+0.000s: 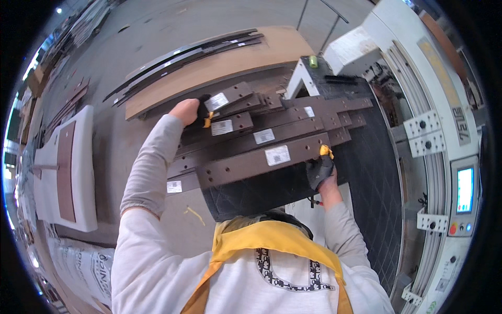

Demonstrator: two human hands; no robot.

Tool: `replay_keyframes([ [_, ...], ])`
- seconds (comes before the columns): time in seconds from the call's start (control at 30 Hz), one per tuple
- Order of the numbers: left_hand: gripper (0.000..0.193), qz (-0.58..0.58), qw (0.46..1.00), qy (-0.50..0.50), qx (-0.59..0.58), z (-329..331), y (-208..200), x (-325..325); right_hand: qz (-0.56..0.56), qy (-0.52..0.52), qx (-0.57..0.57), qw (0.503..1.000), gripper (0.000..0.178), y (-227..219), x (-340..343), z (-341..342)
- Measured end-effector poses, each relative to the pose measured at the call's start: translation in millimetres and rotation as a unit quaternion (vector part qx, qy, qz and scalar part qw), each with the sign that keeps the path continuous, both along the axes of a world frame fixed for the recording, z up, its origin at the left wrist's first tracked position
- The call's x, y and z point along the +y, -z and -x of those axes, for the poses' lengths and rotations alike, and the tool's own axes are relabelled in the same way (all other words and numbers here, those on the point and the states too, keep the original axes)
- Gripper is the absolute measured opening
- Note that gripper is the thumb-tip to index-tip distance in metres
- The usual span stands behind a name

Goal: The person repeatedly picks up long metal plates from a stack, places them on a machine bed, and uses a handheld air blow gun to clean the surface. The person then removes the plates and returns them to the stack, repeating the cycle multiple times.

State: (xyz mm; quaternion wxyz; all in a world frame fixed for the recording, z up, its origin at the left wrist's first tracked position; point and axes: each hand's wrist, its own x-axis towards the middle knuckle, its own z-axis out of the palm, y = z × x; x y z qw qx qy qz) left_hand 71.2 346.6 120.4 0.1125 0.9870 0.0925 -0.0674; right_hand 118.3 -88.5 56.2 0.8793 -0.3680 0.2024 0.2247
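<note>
My left hand (pixel 194 111), in a dark glove with yellow at a fingertip, is closed round the left end of a short brown board (pixel 238 93) at the far side of the pile. A white label lies on that board near my fingers. My right hand (pixel 320 171), gloved the same way, grips the near edge of the closest brown board (pixel 243 163) by its right end. This board has drilled holes and a white label. Between my hands lie several more labelled brown boards (pixel 293 127), overlapping in stepped rows. The fingers under the near board are hidden.
The pile rests on a black quilted surface (pixel 374 209). At right stands a white machine with a lit screen (pixel 465 189) and rails. Beyond the pile, long dark strips (pixel 183 55) lie on a tan panel (pixel 277 44). White foam with a brown board (pixel 67 170) stands at left.
</note>
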Motion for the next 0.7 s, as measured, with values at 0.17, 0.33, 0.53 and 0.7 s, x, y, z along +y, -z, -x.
replay_keyframes([
  [0.17,0.013,0.011,0.999,-0.029,-0.024,-6,3,-11,0.036,0.088,-0.045,0.994,0.029,39,-128,-3],
  [0.33,0.027,0.008,0.997,-0.023,-0.078,-5,6,-20,0.180,0.133,-0.023,0.974,0.019,64,-215,-19],
  [0.53,0.050,0.215,0.928,0.176,-0.247,-6,-35,-211,0.320,0.175,-0.043,0.930,0.027,102,-259,-59],
  [0.7,0.015,0.021,0.971,0.233,0.054,17,87,-322,0.544,0.062,-0.067,0.834,0.049,125,-288,-87],
])
